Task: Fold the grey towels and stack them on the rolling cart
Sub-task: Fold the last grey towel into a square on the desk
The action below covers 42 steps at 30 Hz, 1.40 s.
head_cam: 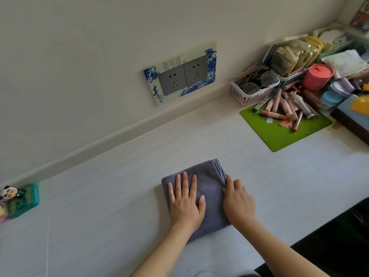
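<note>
Folded grey towel (pixel 207 188) near counter (pixel 119 196) front edge is being pressed flat by open left hand (pixel 186 204), edge pinched by right hand (pixel 237 202); cart transfer likely next.

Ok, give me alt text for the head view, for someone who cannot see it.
A person's left hand presses flat on a folded grey towel on a pale table, while the right hand pinches its layered right edge. Cosmetics lie on a green mat at far right.

one towel (pixel 207 176), two hands

Pale wall (pixel 79 56), white desk (pixel 99 196)
</note>
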Available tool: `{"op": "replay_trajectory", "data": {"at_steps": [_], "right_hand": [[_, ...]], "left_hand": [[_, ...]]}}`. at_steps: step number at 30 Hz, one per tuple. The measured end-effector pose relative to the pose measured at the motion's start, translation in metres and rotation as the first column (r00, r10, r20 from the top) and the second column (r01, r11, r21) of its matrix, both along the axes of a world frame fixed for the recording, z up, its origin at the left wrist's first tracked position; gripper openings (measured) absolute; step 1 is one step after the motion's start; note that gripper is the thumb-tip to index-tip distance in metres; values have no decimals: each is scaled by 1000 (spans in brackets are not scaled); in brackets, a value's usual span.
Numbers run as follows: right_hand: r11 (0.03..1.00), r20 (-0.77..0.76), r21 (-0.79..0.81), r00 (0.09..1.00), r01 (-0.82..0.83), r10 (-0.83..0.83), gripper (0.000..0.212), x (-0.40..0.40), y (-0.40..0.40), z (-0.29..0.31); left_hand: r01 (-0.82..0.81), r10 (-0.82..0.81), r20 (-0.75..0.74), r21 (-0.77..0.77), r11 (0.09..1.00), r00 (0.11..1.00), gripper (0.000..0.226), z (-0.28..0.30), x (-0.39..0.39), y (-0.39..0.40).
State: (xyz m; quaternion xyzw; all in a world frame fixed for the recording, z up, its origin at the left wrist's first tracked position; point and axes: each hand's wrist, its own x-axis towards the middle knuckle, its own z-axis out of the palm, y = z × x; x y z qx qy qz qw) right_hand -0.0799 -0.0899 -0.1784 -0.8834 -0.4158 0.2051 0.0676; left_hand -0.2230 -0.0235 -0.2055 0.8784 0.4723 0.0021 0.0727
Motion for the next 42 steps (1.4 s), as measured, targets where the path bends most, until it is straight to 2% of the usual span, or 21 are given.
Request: {"op": "replay_trajectory", "data": {"at_steps": [2, 4, 6, 8, 10, 12, 13, 15, 17, 19, 21, 24, 28, 31, 33, 37, 42], "right_hand": [[999, 38, 29, 999, -18, 17, 46, 2, -2, -5], [999, -3, 31, 1000, 10, -10, 46, 5, -2, -9], [999, -112, 1, 993, 44, -43, 42, 6, 1, -6], [995, -201, 30, 975, 98, -90, 44, 8, 4, -4], [992, -256, 25, 960, 121, -111, 49, 6, 9, 0], [992, -349, -20, 929, 121, -120, 51, 2, 15, 1], [993, -402, -47, 908, 106, -116, 51, -3, 19, 4], [994, -513, -79, 851, 81, -110, 51, -15, 27, 10], [995, -630, -90, 771, 49, -95, 50, -38, 37, 12], [995, -719, -90, 687, 49, -99, 47, -55, 41, 12], [998, -771, -58, 635, 10, -51, 45, -81, 48, 16], [999, -835, -4, 550, -39, 18, 42, -125, 61, 32], [992, -871, 86, 475, -95, 121, 43, -182, 78, 57], [979, -880, 161, 431, -127, 200, 43, -218, 94, 78], [962, -879, 223, 395, -159, 269, 41, -248, 108, 99], [916, -865, 337, 311, -220, 393, 38, -302, 137, 145], [844, -837, 443, 200, -302, 510, 36, -356, 161, 193]], "left_hand": [[22, -22, 66, 5, 1000, 998, 64, 1, -2, 2], [18, -23, 190, 30, 999, 981, 58, 0, -8, 2], [-125, 120, 363, -9, 992, 924, 54, 1, -19, -5], [-326, 363, 500, -162, 931, 787, 57, 7, -29, -14], [-412, 625, 504, -477, 777, 596, 67, 18, -41, -19], [-378, 827, 405, -749, 544, 389, 78, 30, -52, -17], [-355, 883, 344, -820, 448, 320, 78, 36, -60, -14], [-297, 941, 245, -903, 310, 235, 70, 41, -78, -6], [-153, 977, 169, -970, 188, 133, 61, 44, -108, 1], [-32, 987, 111, -993, 115, 115, 47, 49, -132, 3], [-6, 991, 110, -994, 111, 73, 37, 56, -163, 0], [-6, 990, 138, -990, 138, -29, 46, 67, -207, -2], [-11, 968, 229, -973, 229, -104, 65, 93, -264, -6], [-26, 943, 300, -954, 299, -146, 57, 121, -300, -3], [-75, 908, 366, -931, 358, -202, 46, 144, -331, 0], [-174, 827, 481, -877, 448, -292, 41, 192, -378, 1], [-297, 719, 578, -816, 497, -387, 48, 241, -420, -5]]}}
